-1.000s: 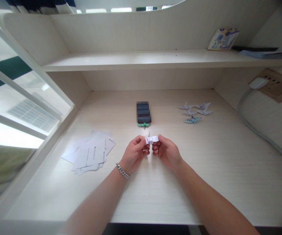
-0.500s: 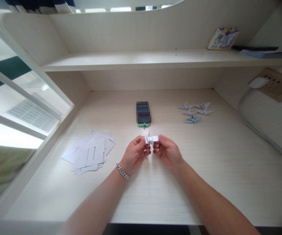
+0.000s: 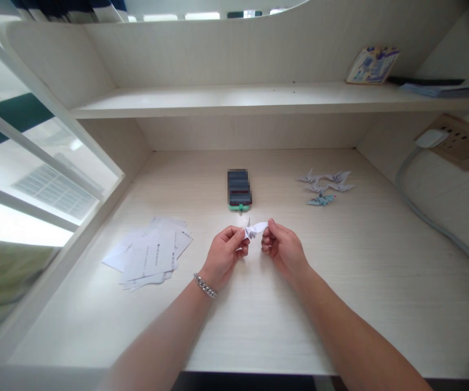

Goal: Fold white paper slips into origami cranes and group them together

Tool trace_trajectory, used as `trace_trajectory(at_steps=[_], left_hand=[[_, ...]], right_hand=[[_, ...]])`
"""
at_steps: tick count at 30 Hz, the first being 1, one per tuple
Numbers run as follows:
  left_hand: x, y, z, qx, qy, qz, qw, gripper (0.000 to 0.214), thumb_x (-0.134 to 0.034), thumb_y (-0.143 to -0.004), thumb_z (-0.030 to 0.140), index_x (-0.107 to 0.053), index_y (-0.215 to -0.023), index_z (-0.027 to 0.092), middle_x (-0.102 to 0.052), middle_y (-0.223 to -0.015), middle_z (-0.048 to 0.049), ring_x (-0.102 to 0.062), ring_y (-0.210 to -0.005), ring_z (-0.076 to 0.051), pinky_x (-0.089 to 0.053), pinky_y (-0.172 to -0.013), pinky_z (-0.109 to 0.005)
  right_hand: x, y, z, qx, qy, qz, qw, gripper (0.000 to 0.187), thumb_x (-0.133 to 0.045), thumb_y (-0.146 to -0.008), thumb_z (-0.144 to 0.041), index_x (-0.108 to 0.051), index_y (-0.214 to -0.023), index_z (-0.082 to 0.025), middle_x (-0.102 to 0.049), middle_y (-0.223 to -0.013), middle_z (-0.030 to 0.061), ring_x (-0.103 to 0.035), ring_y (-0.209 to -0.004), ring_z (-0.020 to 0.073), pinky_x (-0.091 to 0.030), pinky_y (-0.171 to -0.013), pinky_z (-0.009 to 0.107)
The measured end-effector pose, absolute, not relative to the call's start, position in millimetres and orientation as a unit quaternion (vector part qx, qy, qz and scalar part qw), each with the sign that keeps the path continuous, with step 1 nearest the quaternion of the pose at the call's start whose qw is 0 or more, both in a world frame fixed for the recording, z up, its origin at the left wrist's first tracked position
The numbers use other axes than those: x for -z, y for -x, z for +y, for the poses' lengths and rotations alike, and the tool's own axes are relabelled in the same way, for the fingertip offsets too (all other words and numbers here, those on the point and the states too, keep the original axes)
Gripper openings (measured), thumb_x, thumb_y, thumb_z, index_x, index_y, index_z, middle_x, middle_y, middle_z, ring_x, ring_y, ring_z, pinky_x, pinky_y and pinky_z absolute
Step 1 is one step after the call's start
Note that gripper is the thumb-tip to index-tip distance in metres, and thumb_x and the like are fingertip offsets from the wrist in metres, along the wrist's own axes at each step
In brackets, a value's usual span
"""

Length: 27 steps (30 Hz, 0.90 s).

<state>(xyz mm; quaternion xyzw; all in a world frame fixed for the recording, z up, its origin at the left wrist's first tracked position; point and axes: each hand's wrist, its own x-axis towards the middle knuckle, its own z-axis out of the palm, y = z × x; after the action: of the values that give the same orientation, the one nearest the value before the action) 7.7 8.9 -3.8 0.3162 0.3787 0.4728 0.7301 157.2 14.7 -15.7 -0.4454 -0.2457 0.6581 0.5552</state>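
Left hand (image 3: 224, 252) and right hand (image 3: 283, 251) each pinch a wing of the paper crane (image 3: 255, 229) between them, just above the desk (image 3: 352, 282); it looks light and crease-prone, best gripped gently by the wingtips.

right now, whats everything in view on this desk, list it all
desk: one, pale wood, under everything
shelf: one, pale wood, above the desk at the back
phone: one, dark with a green edge, desk centre
paper sheets: a loose pile, white, desk left
folded cranes: about five, pale with one teal, desk back right
booklet: one, blue and cream, leaning on the shelf at right
socket panel: one, tan, right wall
plug: one, white, in the panel, grey cable hanging down
white paper crane: one, pinched between both hands
bracelet: one, silver chain, left wrist
left hand: pinches the crane's left end
right hand: pinches its right end
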Motion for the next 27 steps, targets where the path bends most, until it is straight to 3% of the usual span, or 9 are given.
trace_trajectory(at_steps=[5,9,14,21,27], left_hand=[[6.5,-8.0,10.6,-0.487,-0.347,0.441,0.67,0.024,-0.064,-0.076,0.037,-0.057,-0.074,0.014,-0.058,-0.073,-0.0024,-0.051,-0.058,-0.007,-0.041,-0.055,-0.021],[8.6,-10.1,9.7,-0.488,-0.378,0.457,0.64,0.024,-0.064,-0.075,0.038,-0.06,-0.075,0.014,-0.061,-0.073,-0.0031,-0.053,-0.058,-0.009,-0.043,-0.056,-0.022],[8.6,-12.3,7.7,-0.468,-0.46,0.463,0.596,0.025,-0.063,-0.075,0.039,-0.064,-0.077,0.013,-0.064,-0.076,-0.0058,-0.056,-0.06,-0.011,-0.046,-0.058,-0.024],[6.0,-11.1,5.3,-0.44,-0.559,0.478,0.516,0.027,-0.061,-0.076,0.039,-0.067,-0.076,0.013,-0.062,-0.066,-0.003,-0.056,-0.062,-0.012,-0.044,-0.06,-0.023],[10.0,-8.0,10.1,-0.45,-0.494,0.477,0.571,0.037,-0.053,-0.081,0.046,-0.064,-0.073,0.012,-0.062,-0.067,-0.0047,-0.057,-0.059,-0.012,-0.046,-0.057,-0.023]], right_hand=[[8.1,-158.1,7.4,-0.434,0.529,-0.431,0.588,0.025,-0.064,-0.076,-0.042,-0.061,-0.065,-0.02,-0.051,-0.055,-0.0016,-0.044,-0.05,0.0114,-0.034,-0.049,0.026],[1.5,-148.9,-2.3,-0.335,0.524,-0.559,0.549,0.012,-0.068,-0.073,-0.032,-0.065,-0.08,-0.023,-0.061,-0.075,0.0015,-0.053,-0.063,0.0146,-0.041,-0.058,0.028],[2.7,-144.1,-3.4,-0.314,0.55,-0.571,0.522,0.011,-0.059,-0.08,-0.031,-0.065,-0.08,-0.022,-0.064,-0.077,0.0026,-0.057,-0.065,0.0152,-0.042,-0.055,0.026],[7.9,-148.8,0.1,-0.328,0.588,-0.542,0.503,0.019,-0.058,-0.079,-0.035,-0.063,-0.081,-0.017,-0.064,-0.073,0.0028,-0.057,-0.062,0.0147,-0.043,-0.055,0.025],[9.5,-151.4,2.4,-0.351,0.571,-0.544,0.505,0.02,-0.057,-0.08,-0.036,-0.062,-0.081,-0.016,-0.063,-0.073,0.0025,-0.056,-0.062,0.014,-0.044,-0.055,0.024]])
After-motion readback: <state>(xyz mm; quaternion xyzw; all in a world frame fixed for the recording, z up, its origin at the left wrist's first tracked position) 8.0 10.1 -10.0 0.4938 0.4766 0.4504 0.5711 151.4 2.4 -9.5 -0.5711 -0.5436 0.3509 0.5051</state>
